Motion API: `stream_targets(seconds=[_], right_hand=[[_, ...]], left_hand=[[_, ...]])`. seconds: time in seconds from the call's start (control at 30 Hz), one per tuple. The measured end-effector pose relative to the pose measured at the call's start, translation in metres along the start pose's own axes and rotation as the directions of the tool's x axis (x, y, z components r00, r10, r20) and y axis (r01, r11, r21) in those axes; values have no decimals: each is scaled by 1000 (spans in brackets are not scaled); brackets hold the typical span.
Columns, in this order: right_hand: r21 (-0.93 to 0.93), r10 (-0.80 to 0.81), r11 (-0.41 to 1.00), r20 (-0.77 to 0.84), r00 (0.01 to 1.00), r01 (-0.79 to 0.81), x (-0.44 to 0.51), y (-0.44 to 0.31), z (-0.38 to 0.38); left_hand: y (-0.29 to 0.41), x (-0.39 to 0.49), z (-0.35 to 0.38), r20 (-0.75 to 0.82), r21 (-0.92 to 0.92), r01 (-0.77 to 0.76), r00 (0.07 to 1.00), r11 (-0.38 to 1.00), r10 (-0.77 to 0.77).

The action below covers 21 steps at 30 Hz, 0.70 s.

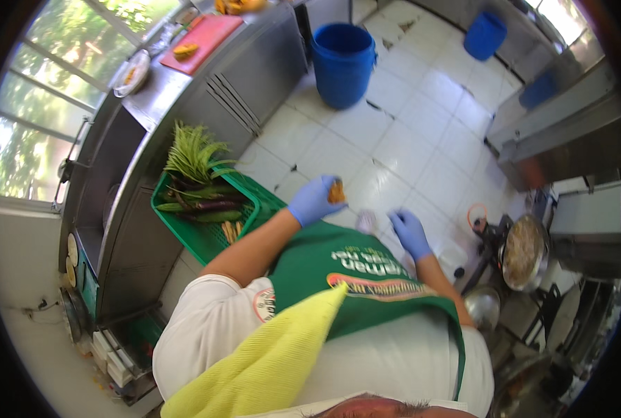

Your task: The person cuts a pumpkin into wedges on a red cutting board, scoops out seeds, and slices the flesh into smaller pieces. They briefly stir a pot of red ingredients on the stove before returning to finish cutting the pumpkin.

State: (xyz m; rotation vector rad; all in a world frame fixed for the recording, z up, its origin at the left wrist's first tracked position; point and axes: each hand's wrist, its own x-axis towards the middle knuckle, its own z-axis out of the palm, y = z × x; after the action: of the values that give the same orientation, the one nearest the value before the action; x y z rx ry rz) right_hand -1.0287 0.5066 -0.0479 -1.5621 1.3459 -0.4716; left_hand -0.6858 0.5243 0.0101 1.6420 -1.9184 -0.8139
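My left hand, in a blue glove, is closed around a small orange-brown piece of food; its exact kind is unclear. Below and left of that hand, a green plastic crate holds long green beans, purple eggplants, long green vegetables and some pale sticks. My right hand, gloved the same way, hangs in front of the green apron with loosely curled fingers. Nothing shows in it, though its palm is partly hidden.
A steel counter on the left bears a red cutting board with a cut yellow-orange piece. Blue bins stand on the tiled floor. On the right, a pan of bubbling food sits over a burner with flame visible.
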Motion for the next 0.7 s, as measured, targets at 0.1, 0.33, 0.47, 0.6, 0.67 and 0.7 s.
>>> stream_targets(seconds=[0.1, 0.33, 0.47, 0.6, 0.67, 0.7], right_hand=[[147, -125, 985, 226, 966, 94, 64, -120, 27], [278, -162, 960, 481, 862, 26, 182, -207, 59], [232, -225, 967, 567, 792, 109, 250, -228, 67], [140, -262, 964, 669, 696, 228, 310, -252, 73], [131, -262, 961, 707, 657, 243, 332, -272, 78], [122, -269, 956, 725, 634, 267, 345, -277, 81]], left_hand=[[22, 21, -38, -143, -11, 19, 989, 1000, -21], [0, 72, -103, -266, 45, 147, 955, 988, -130], [-31, 88, -117, -342, -257, 233, 886, 938, -314], [-40, 106, -143, -224, -517, 423, 772, 744, -595], [-56, 112, -147, -201, -612, 389, 765, 688, -612], [-61, 117, -152, -198, -655, 364, 763, 662, -615]])
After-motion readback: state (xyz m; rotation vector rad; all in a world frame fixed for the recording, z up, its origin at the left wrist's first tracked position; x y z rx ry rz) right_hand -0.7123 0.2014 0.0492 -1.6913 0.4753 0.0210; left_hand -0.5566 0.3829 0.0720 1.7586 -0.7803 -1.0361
